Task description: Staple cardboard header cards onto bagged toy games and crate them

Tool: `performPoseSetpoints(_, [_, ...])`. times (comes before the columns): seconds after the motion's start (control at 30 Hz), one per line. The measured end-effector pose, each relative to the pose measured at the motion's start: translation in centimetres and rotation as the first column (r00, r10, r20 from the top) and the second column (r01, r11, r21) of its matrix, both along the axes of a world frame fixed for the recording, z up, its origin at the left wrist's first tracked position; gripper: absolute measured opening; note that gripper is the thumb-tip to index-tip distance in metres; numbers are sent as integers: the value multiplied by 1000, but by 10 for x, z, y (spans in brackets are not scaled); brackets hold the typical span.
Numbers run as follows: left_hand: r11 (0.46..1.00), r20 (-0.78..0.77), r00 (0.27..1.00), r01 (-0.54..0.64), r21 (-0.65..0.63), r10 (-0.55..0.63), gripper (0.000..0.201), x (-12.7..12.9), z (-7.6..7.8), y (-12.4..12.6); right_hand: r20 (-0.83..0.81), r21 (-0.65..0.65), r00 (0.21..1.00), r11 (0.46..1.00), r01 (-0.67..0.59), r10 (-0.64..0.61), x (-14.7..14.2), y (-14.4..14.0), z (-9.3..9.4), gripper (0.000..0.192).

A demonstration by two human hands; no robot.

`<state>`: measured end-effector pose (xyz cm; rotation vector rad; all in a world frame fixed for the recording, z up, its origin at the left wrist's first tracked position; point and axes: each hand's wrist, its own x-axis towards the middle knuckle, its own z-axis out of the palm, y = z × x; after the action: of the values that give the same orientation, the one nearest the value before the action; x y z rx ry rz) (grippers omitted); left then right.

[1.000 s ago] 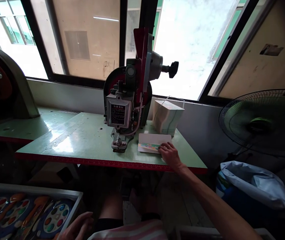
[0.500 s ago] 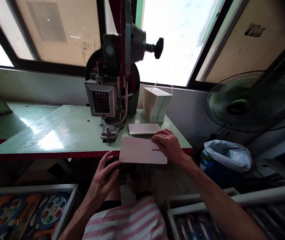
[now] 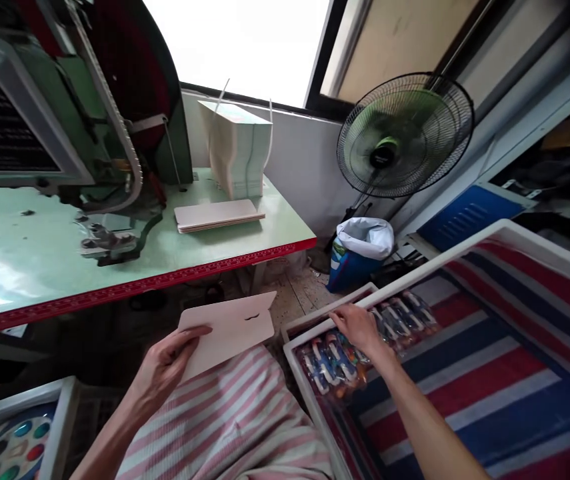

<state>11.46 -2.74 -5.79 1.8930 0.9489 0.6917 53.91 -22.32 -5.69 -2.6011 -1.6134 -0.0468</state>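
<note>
We pinch the card (image 3: 229, 330) in our left hand (image 3: 165, 363), its long axis tilted up-right; our right hand (image 3: 359, 327), off the card since a moment ago, now touches the packets (image 3: 337, 360) with loosely curled fingers.

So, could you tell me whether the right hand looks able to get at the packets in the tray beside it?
Probably yes: the right hand already rests on the packets in the open tray, with nothing covering them.

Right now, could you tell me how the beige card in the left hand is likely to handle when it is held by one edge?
The card is gripped by the left hand at one end only, yet it stays flat, so it is probably fairly stiff. It looks thin, so likely light. The slot near its top edge may be a weak spot if bent.
</note>
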Motion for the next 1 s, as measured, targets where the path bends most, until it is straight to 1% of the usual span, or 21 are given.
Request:
performPoseSetpoints(0.07, [1000,-10,1000,1,-7,-1,43,-2,-9,0,-1,-172,994,979,107,-109,8,-40,-31,29])
performPoseSetpoints(0.13, [1000,-16,1000,2,-2,-2,45,-2,-17,-1,-54,-266,982,951,158,-178,3,-66,-61,39])
performPoseSetpoints(0.2, [1000,-27,999,18,3,-18,45,1,-21,-4,-95,-298,975,940,164,-200,-8,-78,-89,53])
performPoseSetpoints(0.27, [999,-33,998,48,4,-48,43,5,-24,-8,-85,-301,976,939,164,-198,-19,-79,-111,59])
performPoseSetpoints(0.3, [998,-33,998,61,5,-60,42,7,-25,-10,-69,-306,978,937,165,-195,-22,-76,-119,59])
performPoseSetpoints(0.37, [998,-27,997,67,11,-67,41,9,-26,-15,-45,-330,982,930,160,-185,-24,-68,-129,56])
performPoseSetpoints(0.47, [998,-24,998,52,20,-52,38,9,-28,-20,-46,-349,985,927,138,-164,-19,-56,-131,45])
performPoseSetpoints(0.57, [999,-25,999,35,28,-35,37,5,-30,-22,-69,-319,989,942,101,-129,-13,-50,-122,33])
performPoseSetpoints(0.67, [999,-24,1000,21,35,-21,36,1,-34,-21,-109,-276,989,959,63,-97,-5,-53,-105,30])
performPoseSetpoints(0.73, [999,-15,1000,9,51,-8,36,1,-38,-20,-123,-239,989,970,55,-86,0,-58,-88,31])
performPoseSetpoints(0.77, [998,-11,1000,6,66,-5,36,3,-41,-20,-146,-193,985,979,60,-89,3,-61,-76,31])
performPoseSetpoints(0.83, [994,-9,1000,9,111,-8,37,9,-45,-21,-270,-34,956,993,110,-115,3,-64,-45,29])
performPoseSetpoints(0.87, [990,-10,1000,17,137,-15,38,14,-46,-24,-383,67,915,984,165,-127,1,-63,-26,28])
performPoseSetpoints(0.9, [987,-17,999,35,160,-32,39,20,-47,-28,-520,156,844,957,244,-131,-4,-61,-6,26])
performPoseSetpoints(0.93, [982,-32,998,66,178,-61,39,26,-46,-33,-660,210,742,919,334,-119,-11,-57,14,26])
performPoseSetpoints(0.97, [975,-51,993,112,193,-104,41,33,-45,-40,-786,226,611,878,422,-92,-22,-52,34,26])
performPoseSetpoints(1.0, [963,-73,984,175,206,-163,46,40,-43,-48,-880,225,473,835,501,-47,-34,-45,52,27])
